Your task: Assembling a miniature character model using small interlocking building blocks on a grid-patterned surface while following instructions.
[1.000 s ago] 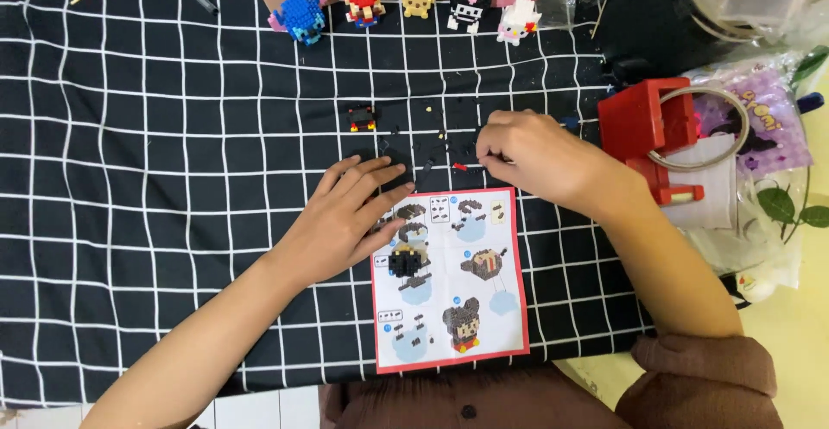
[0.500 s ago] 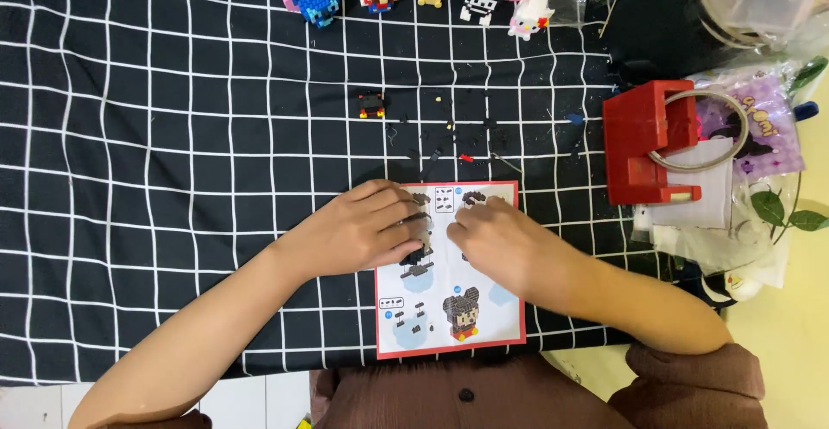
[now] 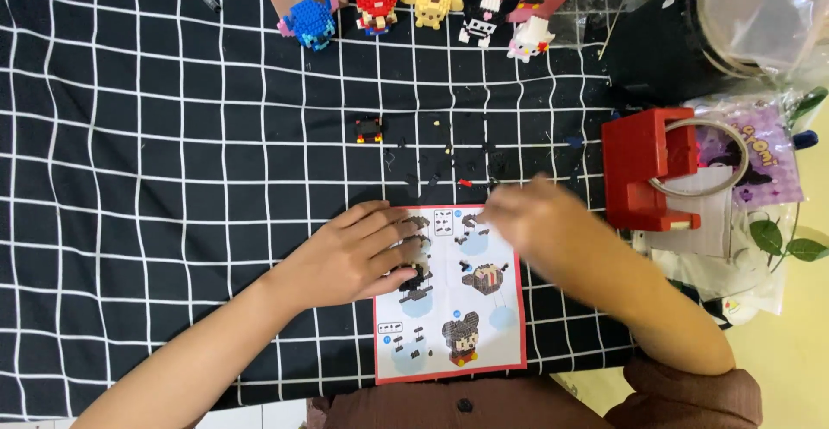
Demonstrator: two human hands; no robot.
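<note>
From my seat the build looks barely begun: my left hand [image 3: 350, 261] lies flat, fingers spread and together on nothing, pressing the left edge of the instruction sheet [image 3: 458, 308] against the black white-gridded cloth [image 3: 155, 179], while my right hand [image 3: 540, 222] is blurred just past the sheet's far right corner, beside the scatter of loose bricks [image 3: 449, 166]; I cannot tell whether its fingers are pinched on a piece or apart (the smear hides the tips). What counts as done, by my reading, is small: one little black, red and orange sub-assembly [image 3: 369, 129] sits alone on the cloth, to the far left of the loose pieces, well apart from both hands. The sheet shows a round-eared figure in several stages, and nothing on the cloth yet resembles its later steps, so I judge most of the stacking still lies ahead. Along the far edge stands a row of finished figures: a blue one [image 3: 308, 22], a red one [image 3: 376, 4], a yellow one [image 3: 431, 3], a black-and-white one [image 3: 477, 20] and a white-and-pink one [image 3: 529, 39], with cartons behind them. To the right sits a red block-shaped holder [image 3: 643, 170] with a wire ring, and crumpled plastic bags [image 3: 751, 144] beyond it
</note>
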